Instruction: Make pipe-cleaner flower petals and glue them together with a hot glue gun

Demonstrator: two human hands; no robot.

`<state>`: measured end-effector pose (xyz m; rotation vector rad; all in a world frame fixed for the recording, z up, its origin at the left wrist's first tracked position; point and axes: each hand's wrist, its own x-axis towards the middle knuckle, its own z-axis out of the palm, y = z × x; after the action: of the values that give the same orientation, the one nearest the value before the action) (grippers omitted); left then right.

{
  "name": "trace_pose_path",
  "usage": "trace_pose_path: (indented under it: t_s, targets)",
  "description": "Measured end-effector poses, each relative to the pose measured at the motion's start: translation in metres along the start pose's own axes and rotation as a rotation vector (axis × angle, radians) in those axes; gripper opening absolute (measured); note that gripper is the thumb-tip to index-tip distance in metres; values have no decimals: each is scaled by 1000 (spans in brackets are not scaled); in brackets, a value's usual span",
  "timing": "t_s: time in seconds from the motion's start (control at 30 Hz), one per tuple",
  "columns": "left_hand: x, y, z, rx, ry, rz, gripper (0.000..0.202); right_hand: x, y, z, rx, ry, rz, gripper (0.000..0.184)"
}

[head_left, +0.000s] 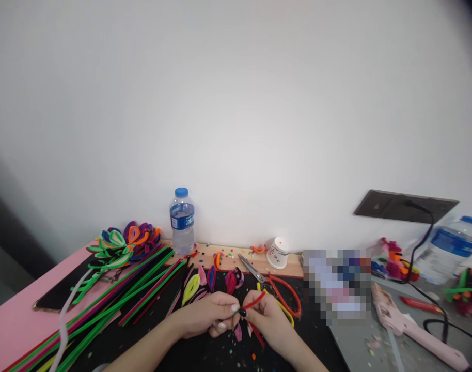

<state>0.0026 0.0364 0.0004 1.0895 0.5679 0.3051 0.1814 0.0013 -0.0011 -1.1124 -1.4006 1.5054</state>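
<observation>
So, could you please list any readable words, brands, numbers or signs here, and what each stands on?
Left bottle: perhaps "冰" on the blue label; the rest is too small.
Cup: red and black marks, too small to read.
Right bottle: text too blurred to read.

Your left forearm [146, 343] and right forearm [305, 356]: both bare to the view's edge. Your left hand [210, 312]: bare; nails [235, 308] pale, glossy, rounded. Your right hand [269, 319]: bare; thumbnail [242, 312] looks black, shiny, oval against your paler left ones.
</observation>
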Motion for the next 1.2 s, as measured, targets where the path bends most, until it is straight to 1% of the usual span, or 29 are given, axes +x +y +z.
trace_pose_path:
  t_s: [0.1,0.23,0.37,0.53,0.67,0.87,1.07,1.2]
  targets:
    - [0,-1,0,51,6,6,36,-1,-2,1,-13,-7,1,27]
    - [-3,0,1,172,12,9,36,-1,-3,2,-1,-35,-37,27]
    - [-4,0,0,252,-20,11,37,-1,0,-1,5,-87,-33,28]
    - [-5,2,-1,326,-58,6,38,-2,1,-2,9,-102,-2,32]
    - [-5,3,0,363,-37,5,39,-4,0,1,-15,-82,7,32]
    - [-8,5,4,394,-5,53,38,-6,-4,5,-113,-3,-82,28]
    - [-10,3,8,405,50,74,37,-7,-2,6,-75,-51,-73,28]
    - [-12,-2,14,441,121,125,36,-6,0,6,-50,-96,-40,34]
